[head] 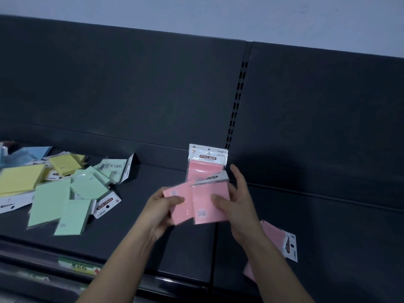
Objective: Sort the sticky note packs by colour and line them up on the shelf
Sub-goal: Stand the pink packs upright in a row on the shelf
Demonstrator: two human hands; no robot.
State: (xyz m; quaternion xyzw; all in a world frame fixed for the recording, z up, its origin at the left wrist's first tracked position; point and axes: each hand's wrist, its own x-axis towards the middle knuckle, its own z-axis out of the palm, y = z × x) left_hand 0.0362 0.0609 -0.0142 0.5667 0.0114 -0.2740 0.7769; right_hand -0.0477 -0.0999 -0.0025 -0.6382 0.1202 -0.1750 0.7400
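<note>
A dark shelf (153,237) was seen from above, with a dark back panel (131,84) and a pale wall (196,14) behind it. A slotted upright (237,101) divided the back panel.

Near the middle, just above the shelf, two bare hands each held a pack of pink sticky notes. The left hand (161,208) gripped the first pink pack (178,207), with its thumb pressed on top and its fingers (166,218) curled underneath. The right hand (237,206) gripped the second pink pack (205,204), thumb on the face and fingers wrapped behind the right edge. The second pack overlapped the right side of the first.

Just behind them, an upright pink pack (205,169) leaned against the back panel, its "STICKY NOTE" header at the top. To the right, partly hidden by the right forearm, a flat pink pack (282,239) lay on the shelf.

Well apart on the left lay a loose heap. The green packs (65,200) were nearest, with the yellow packs (19,178) beyond them and the blue packs (28,153) at the far edge, blurred. A label strip (78,266) ran along the shelf's front edge.
</note>
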